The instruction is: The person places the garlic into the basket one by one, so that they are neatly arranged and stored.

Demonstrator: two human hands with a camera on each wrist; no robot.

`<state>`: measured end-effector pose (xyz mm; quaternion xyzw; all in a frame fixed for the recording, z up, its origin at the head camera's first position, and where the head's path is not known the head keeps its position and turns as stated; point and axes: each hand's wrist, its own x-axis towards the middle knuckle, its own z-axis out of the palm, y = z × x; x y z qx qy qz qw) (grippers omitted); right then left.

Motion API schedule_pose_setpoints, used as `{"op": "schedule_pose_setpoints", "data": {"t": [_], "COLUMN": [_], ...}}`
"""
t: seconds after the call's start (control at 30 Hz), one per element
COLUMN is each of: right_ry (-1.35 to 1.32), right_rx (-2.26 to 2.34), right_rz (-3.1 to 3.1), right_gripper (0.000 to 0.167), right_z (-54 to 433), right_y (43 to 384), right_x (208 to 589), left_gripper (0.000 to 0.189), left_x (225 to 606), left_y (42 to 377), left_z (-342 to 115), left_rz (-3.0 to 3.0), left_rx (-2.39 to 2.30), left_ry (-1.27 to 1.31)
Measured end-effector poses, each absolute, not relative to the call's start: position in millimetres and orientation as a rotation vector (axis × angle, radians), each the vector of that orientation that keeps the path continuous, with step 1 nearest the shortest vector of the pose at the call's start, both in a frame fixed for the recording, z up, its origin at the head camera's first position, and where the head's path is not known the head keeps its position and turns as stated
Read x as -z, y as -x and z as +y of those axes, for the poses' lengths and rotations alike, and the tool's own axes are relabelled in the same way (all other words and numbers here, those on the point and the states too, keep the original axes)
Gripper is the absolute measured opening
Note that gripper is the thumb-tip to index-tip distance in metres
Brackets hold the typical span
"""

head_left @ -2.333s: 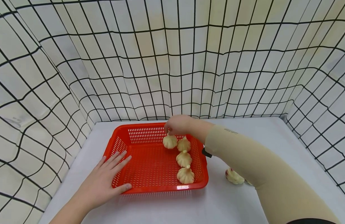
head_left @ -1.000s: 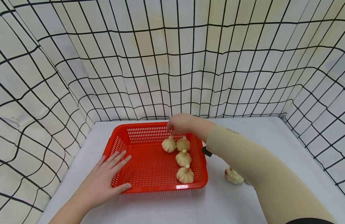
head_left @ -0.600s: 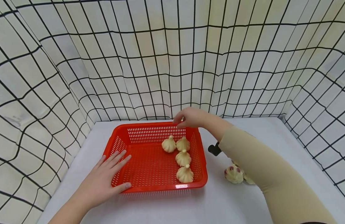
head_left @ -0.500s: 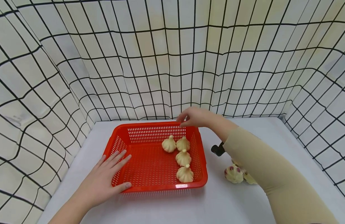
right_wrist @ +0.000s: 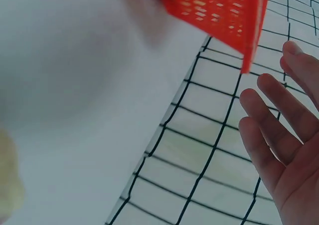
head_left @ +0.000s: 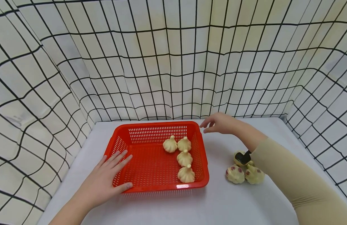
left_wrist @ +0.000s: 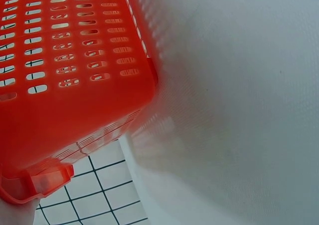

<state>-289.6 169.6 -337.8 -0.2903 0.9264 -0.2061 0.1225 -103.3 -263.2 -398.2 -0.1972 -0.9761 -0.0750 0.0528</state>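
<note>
Currently, right hand [head_left: 218, 123]: fingers loosely bent, the grip fairly wide with nothing in it; it hangs just beside the far right corner of the red basket [head_left: 151, 188], near the far edge of the counter [head_left: 168, 209].
Left hand [head_left: 101, 181]: fingers spread over the basket's left rim, thumb at the near rim; grip wide, not curled round anything.
Basket: left of the counter's middle, its far side close to the far edge.
Bulbs inside: back-left bulb [head_left: 170, 144], back-right bulb [head_left: 184, 144], middle bulb [head_left: 184, 158] and front bulb [head_left: 186, 174], all stems up, the last three lining the right wall.
Bulbs outside: purple-streaked bulb [head_left: 235, 174], right-hand bulb [head_left: 254, 174] and half-hidden rear bulb [head_left: 236, 155], clustered toward the counter's right edge.
Sleeve risk: the black piece [head_left: 243, 158] by the sleeve [head_left: 291, 175] overlaps the rear bulb in the head view; contact cannot be told. A dropped forearm might knock that bulb rolling.
Basket risk: hard pressure from the left hand could tip or slide the basket, toppling the upright bulbs.
</note>
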Motion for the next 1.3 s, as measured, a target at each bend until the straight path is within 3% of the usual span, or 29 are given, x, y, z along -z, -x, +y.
{"op": "schedule_pose_setpoints", "data": {"t": [0.73, 1.3], "right_ry": [0.713, 0.541], "right_rx": [0.633, 0.621], "right_rz": [2.674, 2.554], "right_gripper": [0.032, 0.045], "right_z": [292.7, 307.0], "right_y": [238.9, 225.0], "right_x": [375.8, 388.1], "left_gripper": [0.090, 0.088], "left_x": [397.4, 398.0], "left_y": [103.7, 103.5], "left_z": [-262.6, -262.1], "left_rz": [-2.978, -2.972], "left_rx": [0.237, 0.246], "left_ry": [0.594, 0.591]}}
